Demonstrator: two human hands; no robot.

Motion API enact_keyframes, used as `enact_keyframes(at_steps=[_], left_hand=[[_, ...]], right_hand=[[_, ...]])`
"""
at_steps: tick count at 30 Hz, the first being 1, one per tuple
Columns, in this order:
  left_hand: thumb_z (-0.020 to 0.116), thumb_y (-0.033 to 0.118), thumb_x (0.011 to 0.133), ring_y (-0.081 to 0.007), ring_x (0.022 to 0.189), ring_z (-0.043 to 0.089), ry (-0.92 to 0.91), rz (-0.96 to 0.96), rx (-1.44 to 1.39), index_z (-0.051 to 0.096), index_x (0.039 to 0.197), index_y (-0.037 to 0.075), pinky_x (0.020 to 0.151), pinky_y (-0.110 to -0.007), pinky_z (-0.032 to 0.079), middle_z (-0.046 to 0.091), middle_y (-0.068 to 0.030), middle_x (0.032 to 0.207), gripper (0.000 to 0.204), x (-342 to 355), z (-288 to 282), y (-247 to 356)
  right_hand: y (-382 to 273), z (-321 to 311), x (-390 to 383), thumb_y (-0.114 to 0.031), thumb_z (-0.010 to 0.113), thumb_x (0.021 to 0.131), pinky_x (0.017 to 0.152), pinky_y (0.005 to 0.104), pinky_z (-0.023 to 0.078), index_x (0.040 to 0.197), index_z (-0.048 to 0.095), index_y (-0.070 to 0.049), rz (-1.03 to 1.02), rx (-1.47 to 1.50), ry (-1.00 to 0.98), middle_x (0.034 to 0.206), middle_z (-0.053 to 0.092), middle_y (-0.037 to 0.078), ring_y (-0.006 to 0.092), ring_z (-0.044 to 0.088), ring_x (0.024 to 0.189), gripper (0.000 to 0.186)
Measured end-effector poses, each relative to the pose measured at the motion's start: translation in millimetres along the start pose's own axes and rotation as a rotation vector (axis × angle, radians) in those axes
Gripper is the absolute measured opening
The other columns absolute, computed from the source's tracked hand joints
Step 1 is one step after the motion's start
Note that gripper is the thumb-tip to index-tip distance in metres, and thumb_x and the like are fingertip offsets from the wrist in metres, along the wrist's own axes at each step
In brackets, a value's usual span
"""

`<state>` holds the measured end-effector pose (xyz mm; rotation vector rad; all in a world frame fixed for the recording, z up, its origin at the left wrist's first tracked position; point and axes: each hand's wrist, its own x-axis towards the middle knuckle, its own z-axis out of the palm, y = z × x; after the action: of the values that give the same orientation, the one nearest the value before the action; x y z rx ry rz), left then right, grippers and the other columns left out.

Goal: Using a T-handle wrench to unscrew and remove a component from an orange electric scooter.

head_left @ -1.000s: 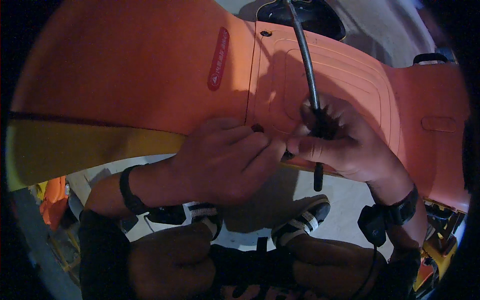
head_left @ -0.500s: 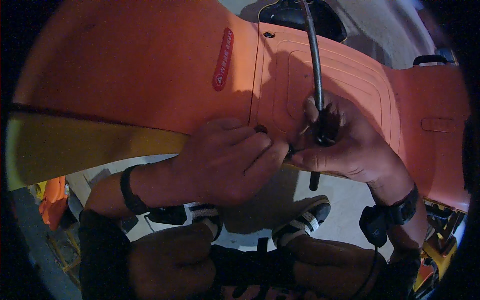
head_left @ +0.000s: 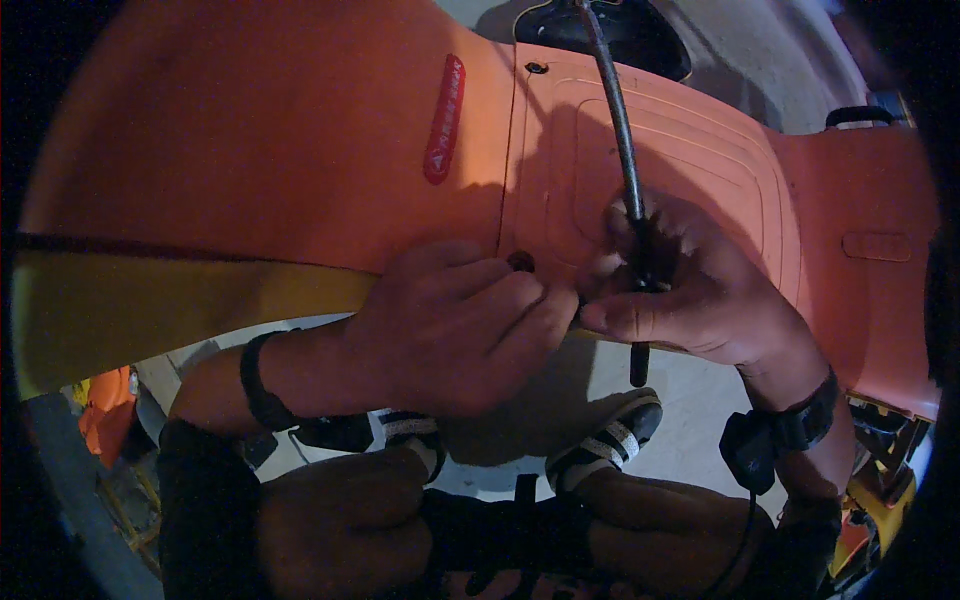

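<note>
Under both hands lies a large orange body panel (head_left: 330, 130), with a seam between its smooth left part and a ribbed cover section (head_left: 690, 155). My right hand (head_left: 700, 285) is closed around a long dark metal rod (head_left: 616, 110); the lower end of the rod sticks out below the hand, past the panel's edge. Beside it, my left hand (head_left: 465, 325) is closed, its fingertips pinched at the panel's near edge, almost touching my right thumb. Something small and dark shows between the two hands, too hidden to name. Just above my left fingers is a dark round hole (head_left: 521, 261).
A red label (head_left: 444, 120) is stuck on the panel. Another dark round hole (head_left: 537, 68) sits near the far edge, with a black seat-like part (head_left: 620, 35) beyond. My shoes (head_left: 610, 440) rest on the pale floor. Orange and yellow parts (head_left: 107, 410) lie at the lower left.
The rod has tilted: its upper part has swung left and its lower end has shifted slightly right. My right fingers have shifted a little around it. My left hand has stayed nearly still.
</note>
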<state>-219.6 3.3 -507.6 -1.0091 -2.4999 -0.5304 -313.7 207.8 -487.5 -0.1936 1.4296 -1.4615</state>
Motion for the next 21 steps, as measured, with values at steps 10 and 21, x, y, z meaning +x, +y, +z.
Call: enact_keyframes(at_steps=[10, 21], left_hand=[[0.058, 0.013, 0.063, -0.0132, 0.061, 0.057, -0.013, 0.001, -0.029, 0.06, 0.09, 0.0, 0.051, -0.027, 0.045, 0.054, -0.0028, 0.072, 0.029, 1, 0, 0], [0.058, 0.011, 0.062, -0.0118, 0.058, 0.054, -0.012, -0.008, 0.007, 0.061, 0.09, 0.0, 0.051, -0.026, 0.043, 0.049, -0.0007, 0.068, 0.03, 2, -3, 2]], right_hand=[[-3, -4, 2, 0.003, 0.079, 0.063, 0.066, 0.0207, 0.045, 0.096, 0.045, -0.008, -0.105, -0.211, -0.061, 0.079, 0.053, -0.002, 0.0077, 0.056, 0.079, 0.049], [-3, -2, 3, 0.005, 0.075, 0.067, 0.064, 0.021, 0.046, 0.087, 0.042, -0.008, -0.114, -0.194, -0.033, 0.078, 0.052, -0.001, 0.0085, 0.057, 0.075, 0.041]])
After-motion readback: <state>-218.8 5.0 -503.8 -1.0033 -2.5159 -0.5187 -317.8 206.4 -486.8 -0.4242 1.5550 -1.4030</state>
